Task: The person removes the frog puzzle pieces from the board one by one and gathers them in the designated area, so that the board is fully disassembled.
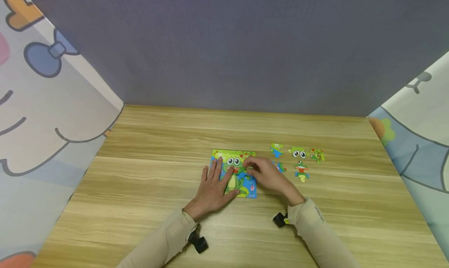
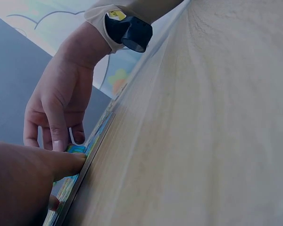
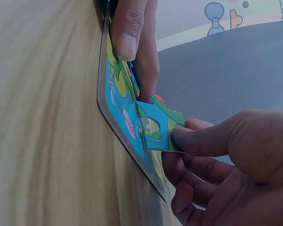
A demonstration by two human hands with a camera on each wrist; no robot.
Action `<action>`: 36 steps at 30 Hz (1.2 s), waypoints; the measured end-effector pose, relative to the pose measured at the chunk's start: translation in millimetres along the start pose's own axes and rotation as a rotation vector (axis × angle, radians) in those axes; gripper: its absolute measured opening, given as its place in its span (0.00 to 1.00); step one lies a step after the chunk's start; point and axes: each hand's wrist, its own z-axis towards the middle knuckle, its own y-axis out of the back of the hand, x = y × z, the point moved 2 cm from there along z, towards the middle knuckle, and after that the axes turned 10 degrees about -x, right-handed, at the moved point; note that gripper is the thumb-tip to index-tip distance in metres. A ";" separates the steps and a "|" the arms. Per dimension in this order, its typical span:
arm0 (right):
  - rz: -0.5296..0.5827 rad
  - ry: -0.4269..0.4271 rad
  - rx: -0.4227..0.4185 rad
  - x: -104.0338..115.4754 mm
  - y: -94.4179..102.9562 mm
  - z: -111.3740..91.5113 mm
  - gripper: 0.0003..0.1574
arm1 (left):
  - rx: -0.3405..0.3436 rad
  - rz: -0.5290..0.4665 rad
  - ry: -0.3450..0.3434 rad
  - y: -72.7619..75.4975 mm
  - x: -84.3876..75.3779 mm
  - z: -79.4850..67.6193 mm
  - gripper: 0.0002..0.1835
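Note:
A square frog jigsaw puzzle board (image 1: 251,193) lies on the wooden table under both hands. My left hand (image 1: 212,191) rests flat on its left side with fingers spread and straight, covering part of the frog. In the right wrist view, a blue and green puzzle piece (image 3: 153,123) is pinched between the thumb and fingers of my right hand (image 3: 217,160). The piece stands tilted over the right side of the board, its lower edge close to the picture. From the left wrist view, the right hand (image 2: 61,103) reaches down to the board beside the left thumb.
Right of the board lie several loose puzzle pieces: a blue-green one (image 1: 276,150), one with frog eyes (image 1: 299,153), a green corner-like one (image 1: 317,155) and a red-mouthed one (image 1: 301,167). A grey panel (image 1: 238,50) rises behind the table (image 1: 147,143). Small black cameras hang at both wrists.

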 end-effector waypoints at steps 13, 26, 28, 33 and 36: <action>0.100 -0.025 -0.059 -9.5 14.7 1.1 0.12 | -0.002 0.004 0.004 1.3 0.1 -1.9 0.41; 0.096 -0.079 -0.114 -21.5 43.1 -5.0 0.12 | -0.004 0.011 0.003 -0.7 -0.1 -1.0 0.41; 0.106 -0.086 -0.122 -25.3 47.2 -6.7 0.12 | -0.008 0.008 0.000 -0.7 0.3 -1.0 0.41; 0.141 -0.094 -0.134 -35.1 57.9 -12.7 0.13 | -0.010 0.003 -0.004 0.0 0.3 -0.8 0.41; 0.149 -0.112 -0.141 -40.2 64.1 -17.0 0.13 | -0.002 0.009 -0.002 0.6 -0.1 -0.7 0.41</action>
